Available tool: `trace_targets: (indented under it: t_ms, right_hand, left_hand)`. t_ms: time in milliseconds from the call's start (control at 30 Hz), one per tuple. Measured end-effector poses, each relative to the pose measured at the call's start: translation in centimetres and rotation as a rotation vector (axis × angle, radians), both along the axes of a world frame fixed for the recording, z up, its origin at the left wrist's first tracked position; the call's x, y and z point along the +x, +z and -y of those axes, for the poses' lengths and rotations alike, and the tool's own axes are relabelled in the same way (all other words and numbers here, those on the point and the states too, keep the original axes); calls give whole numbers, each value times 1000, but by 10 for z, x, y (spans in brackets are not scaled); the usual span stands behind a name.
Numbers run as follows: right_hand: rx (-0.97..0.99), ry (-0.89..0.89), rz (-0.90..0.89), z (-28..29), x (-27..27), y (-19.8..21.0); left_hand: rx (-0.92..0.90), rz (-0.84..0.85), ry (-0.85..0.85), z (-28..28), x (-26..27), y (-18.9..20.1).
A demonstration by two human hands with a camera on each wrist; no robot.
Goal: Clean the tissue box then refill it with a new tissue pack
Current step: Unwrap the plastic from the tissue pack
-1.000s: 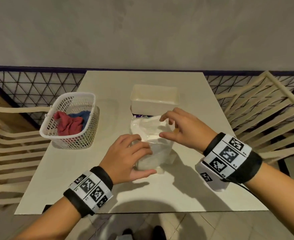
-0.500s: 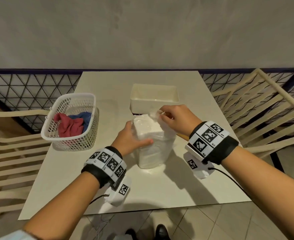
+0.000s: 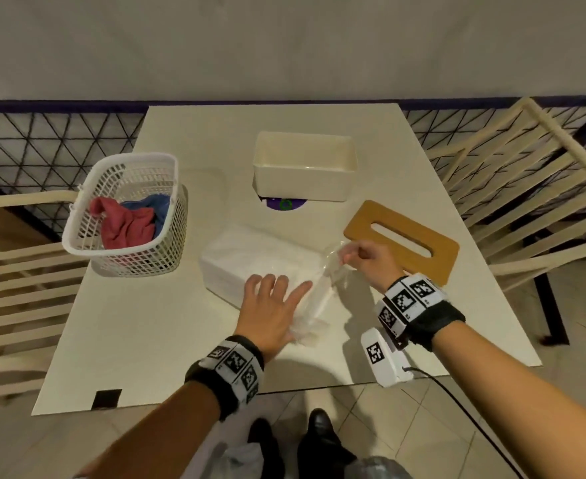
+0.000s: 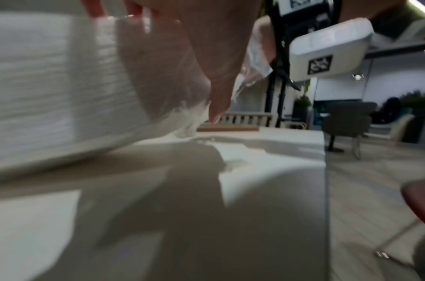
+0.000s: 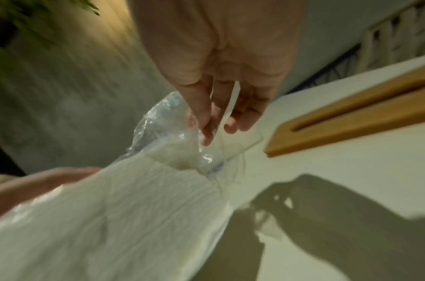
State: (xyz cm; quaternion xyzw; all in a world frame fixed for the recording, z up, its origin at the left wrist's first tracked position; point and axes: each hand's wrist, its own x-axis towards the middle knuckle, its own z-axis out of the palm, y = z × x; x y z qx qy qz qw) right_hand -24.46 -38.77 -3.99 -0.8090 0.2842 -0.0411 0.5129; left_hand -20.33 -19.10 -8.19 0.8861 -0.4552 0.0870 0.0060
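A white tissue pack point(image 3: 250, 261) lies flat on the table point(image 3: 146, 340) in its clear plastic wrapper point(image 3: 329, 271). My left hand point(image 3: 271, 305) presses on the pack's near end with straight, spread fingers; the pack point(image 4: 50, 76) fills the left wrist view. My right hand point(image 3: 360, 261) pinches the loose wrapper point(image 5: 172, 133) at the pack's right end, thumb against fingertips point(image 5: 206, 133). The open cream tissue box point(image 3: 303, 165) stands behind the pack. Its wooden slotted lid point(image 3: 402, 240) lies flat to the right.
A white mesh basket point(image 3: 129, 216) with red and blue cloths stands at the left. A purple sticker point(image 3: 284, 203) shows under the box's front. Slatted chairs point(image 3: 526, 188) flank the table, with a black lattice fence behind. My shoes show below the near edge.
The pack stood upright between both hands; now it lies flat. My left hand has flattened on it, and my right hand has pulled the wrapper's end out to the right.
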Motion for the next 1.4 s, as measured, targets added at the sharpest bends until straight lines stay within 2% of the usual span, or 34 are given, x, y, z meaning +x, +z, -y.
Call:
trace_targets:
  t_ms: [67,167,267,333,400,467,533,567,733,800,933,1067,1233,1300,1400]
  right_hand:
    - [-27,-8,-80,4,-9,-20]
    - [88,-108,-95,9,-21,-34]
    - [173,-276,-81,8,-27,-38]
    - [199,-354,-169,9,-31,-40]
    - [237,-252,-316,7,-36,-40]
    - [279,-31,-415,-1,-41,-33]
    - [319,94,-418,-12,-41,-29]
    - [346,100,-390,-15,-39,-29]
    - [594,-109,-216,-26,-33,-27]
    - [669,-159,-204,-26,-34,-29]
    - [622,-43,-271,-26,-31,-34]
    - [554,77,-391,-28,-21,-32]
    - [647,83,-329,-23,-14,-30]
    - [626,75,-342,-24,-13,-34]
    - [571,30,-262,-24,-12,-43]
  left_hand:
    - [29,-28,-93,-1,-11,-15]
    - [28,-77,-90,0,-23,-19]
    - [-58,-134,-127,0,-12,-5]
    - [2,-147,-224,-1,9,12]
    - [170,-253,-223,-2,39,26]
    - [357,-352,-167,-2,67,31]
    - [479,-341,-169,3,84,28]
    - [501,-354,-164,5,88,24]
    - [370,-386,-61,10,80,18]
    - [303,-379,0,3,70,14]
    - [209,-401,134,-9,49,9]
    - [101,-452,187,-14,38,6]
    - [69,-464,193,-22,41,1]
    - [124,-456,164,-21,40,1]
    - [135,-431,138,-22,41,-1]
